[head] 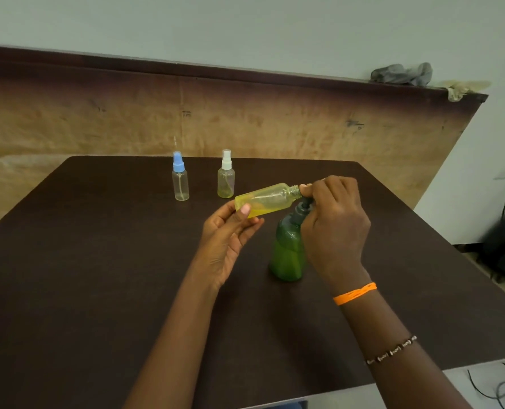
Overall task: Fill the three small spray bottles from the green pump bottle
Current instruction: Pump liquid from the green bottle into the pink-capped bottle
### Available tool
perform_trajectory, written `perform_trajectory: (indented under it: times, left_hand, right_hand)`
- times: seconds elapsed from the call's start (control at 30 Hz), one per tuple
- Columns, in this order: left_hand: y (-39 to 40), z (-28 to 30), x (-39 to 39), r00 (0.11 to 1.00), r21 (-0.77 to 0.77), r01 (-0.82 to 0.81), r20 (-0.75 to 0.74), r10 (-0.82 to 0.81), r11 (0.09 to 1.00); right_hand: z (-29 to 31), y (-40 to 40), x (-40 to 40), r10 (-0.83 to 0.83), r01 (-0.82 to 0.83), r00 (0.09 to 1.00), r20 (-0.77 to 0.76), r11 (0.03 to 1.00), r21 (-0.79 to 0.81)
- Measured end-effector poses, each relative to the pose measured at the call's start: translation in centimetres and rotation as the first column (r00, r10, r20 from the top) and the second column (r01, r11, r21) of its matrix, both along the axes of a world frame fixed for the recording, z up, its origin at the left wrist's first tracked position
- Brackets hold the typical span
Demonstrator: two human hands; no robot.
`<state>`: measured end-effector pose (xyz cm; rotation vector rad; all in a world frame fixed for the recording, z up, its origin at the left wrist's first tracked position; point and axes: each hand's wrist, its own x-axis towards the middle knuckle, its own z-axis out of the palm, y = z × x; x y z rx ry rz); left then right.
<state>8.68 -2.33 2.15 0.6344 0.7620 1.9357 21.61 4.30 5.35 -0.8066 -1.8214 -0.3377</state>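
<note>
Over mid-table [98,290], left hand [227,243] gripping uncapped bottle [267,199], right hand [334,228] clamped on pump [304,203].

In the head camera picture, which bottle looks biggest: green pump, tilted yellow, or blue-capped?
1. Green pump bottle, though nearest the camera.
2. Uncapped yellow bottle.
3. Blue-capped spray bottle, though farthest, so unsure against the yellow.

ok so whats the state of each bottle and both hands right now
blue-capped spray bottle: upright, capped, nearly empty
white-capped spray bottle: upright, capped, some yellow liquid
uncapped spray bottle: tilted on its side, partly filled, neck at the pump
green pump bottle: upright on table
left hand: holding uncapped spray bottle
right hand: curled over pump head
</note>
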Motion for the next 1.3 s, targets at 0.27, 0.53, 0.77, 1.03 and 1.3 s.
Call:
perform_trajectory:
  times: [0.27,0.53,0.77,1.03,1.3]
  left_hand:
    - [0.0,0.1,0.2,1.0,0.011,-0.003,0.011,0.002,1.0]
    - [-0.1,-0.1,0.1,1.0,0.007,-0.013,0.014,0.013,1.0]
    - [0.1,-0.2,0.0,1.0,0.015,-0.002,-0.004,0.002,1.0]
    - [-0.3,-0.2,0.3,1.0,-0.001,-0.012,0.013,0.012,1.0]
    - [-0.1,-0.7,-0.1,0.999,0.0,-0.022,-0.029,0.022,1.0]
  right_hand:
    - [2.1,0.1,0.2,0.041,-0.041,0.999,0.032,0.999,-0.003]
    - [-0.4,0.2,0.0,0.11,-0.111,0.993,-0.048,0.994,-0.008]
    - [-0.9,0.9,-0.3,0.155,-0.155,0.977,-0.145,0.988,0.007]
    - [0.0,1.2,-0.1,0.185,-0.182,0.979,-0.082,0.982,0.047]
    - [-2.0,1.2,-0.3,0.135,-0.128,0.982,-0.131,0.99,0.063]
